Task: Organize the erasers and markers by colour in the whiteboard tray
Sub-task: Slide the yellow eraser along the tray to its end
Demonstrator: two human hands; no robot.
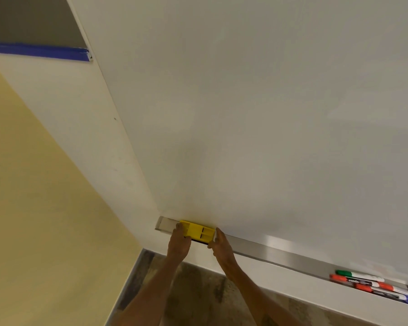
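Yellow eraser (197,232) sits near the left end of the whiteboard tray (264,250), and I have both hands on it: my left hand (180,242) pinches its left end, my right hand (219,243) its right end, fingers (218,231) closed against the plastic. Well apart, far right in the tray, lie green, red and blue markers (372,284)

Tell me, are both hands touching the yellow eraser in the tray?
Touching. The head view shows the left hand gripping the left end of the yellow eraser and the right hand pressed against its right end, with no gap visible at either end.
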